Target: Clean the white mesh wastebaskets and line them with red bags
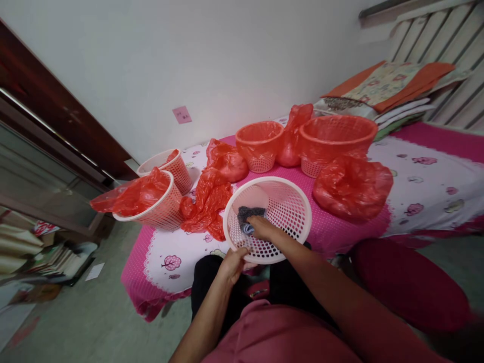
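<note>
A pale pink perforated plastic basket (pixel 289 206) is tilted toward me at the front of the bed or table, with its inside showing. My left hand (pixel 233 263) grips its rim at the lower left, thumb over the edge. Inside the basket, my right hand (pixel 260 227) is closed on a dark grey cloth (pixel 247 214). A bluish-white patch shows under the fingers, perhaps part of the same cloth. The fingertips are partly hidden by the cloth.
Behind stand two baskets lined with red plastic bags (pixel 260 132). Two more baskets (pixel 166 214) with red bags are at the left. Crumpled red bags (pixel 207 199) and a full red bag (pixel 351 189) lie around. Folded textiles (pixel 393 88) are stacked back right; a dark red stool (pixel 408 282) is right.
</note>
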Motion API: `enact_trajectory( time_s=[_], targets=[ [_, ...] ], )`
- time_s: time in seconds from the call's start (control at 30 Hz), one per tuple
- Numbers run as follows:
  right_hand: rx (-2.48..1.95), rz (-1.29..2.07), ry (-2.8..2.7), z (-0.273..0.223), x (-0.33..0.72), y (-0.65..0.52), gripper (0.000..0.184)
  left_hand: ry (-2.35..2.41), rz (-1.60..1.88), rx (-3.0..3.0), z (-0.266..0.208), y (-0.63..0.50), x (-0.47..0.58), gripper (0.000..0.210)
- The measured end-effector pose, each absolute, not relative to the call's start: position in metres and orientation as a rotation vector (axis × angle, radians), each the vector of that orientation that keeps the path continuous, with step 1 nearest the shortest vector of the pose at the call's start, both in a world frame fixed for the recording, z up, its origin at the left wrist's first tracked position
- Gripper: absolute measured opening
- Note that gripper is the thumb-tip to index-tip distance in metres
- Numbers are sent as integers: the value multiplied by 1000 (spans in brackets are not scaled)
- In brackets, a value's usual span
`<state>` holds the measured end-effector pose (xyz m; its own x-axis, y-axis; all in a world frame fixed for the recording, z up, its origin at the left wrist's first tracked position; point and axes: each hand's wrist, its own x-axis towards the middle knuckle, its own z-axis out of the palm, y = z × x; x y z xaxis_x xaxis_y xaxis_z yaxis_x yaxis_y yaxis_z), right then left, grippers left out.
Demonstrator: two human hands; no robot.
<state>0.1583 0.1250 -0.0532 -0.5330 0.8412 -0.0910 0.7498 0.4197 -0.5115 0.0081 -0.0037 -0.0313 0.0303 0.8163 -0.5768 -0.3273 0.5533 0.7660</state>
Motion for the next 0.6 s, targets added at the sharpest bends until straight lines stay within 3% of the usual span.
enact_trajectory(
  time_s=[0.13,0.27,0.6],
  targets=[
    [-1417,860,-2476,-45,165,128,48,1213,991,491,-31,-9,13,37],
    [-1400,981,-2405,-36,173,139,32,1231,975,457,-33,-7,13,37],
    [-1594,928,-2254,-61,149,157,51,1238,868,465,-33,-3,15,40]
  ],
)
